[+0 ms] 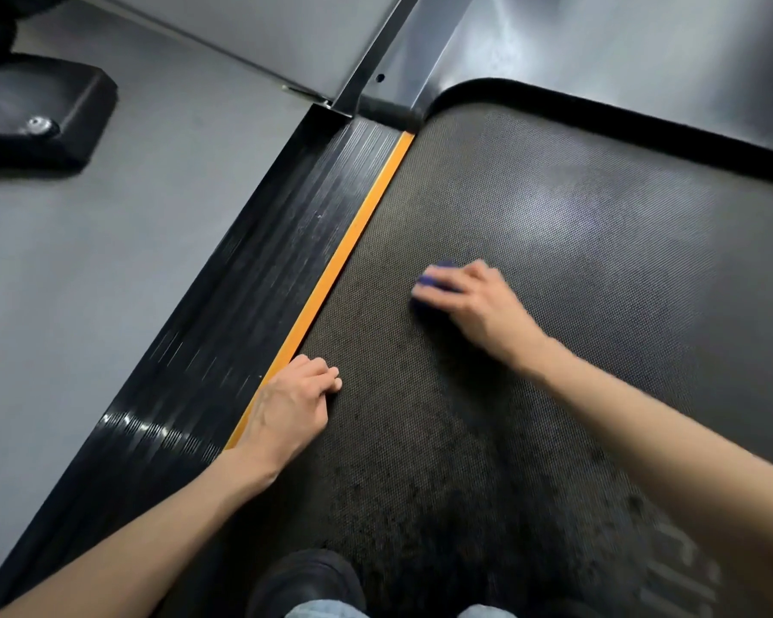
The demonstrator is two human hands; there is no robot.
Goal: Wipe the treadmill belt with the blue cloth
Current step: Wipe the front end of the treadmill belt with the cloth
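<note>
- The small blue cloth (436, 278), bunched into a wad, lies on the dark textured treadmill belt (554, 225) near the centre of the view. Only its edge shows, because fingers cover the rest.
- The right hand (469, 301) lies over the cloth, and its grip is clenched round the wad. I think this lets the hand press the cloth down on the belt while it rubs.
- The left hand (286, 408) rests at about 7 o'clock from the cloth, on the edge of the belt, touching the narrow orange strip (362, 225). Its grip is released: the fingers are loosely bent and hold nothing. It seems to be there to support the leaning body.
- The black ribbed side rail (264, 278) runs just beside the strip.
- A black shoe (306, 582) stands on the belt at 6 o'clock, probably so that the far part is within reach.
- The belt near the shoe looks speckled, so the wiping seems unfinished there.
</note>
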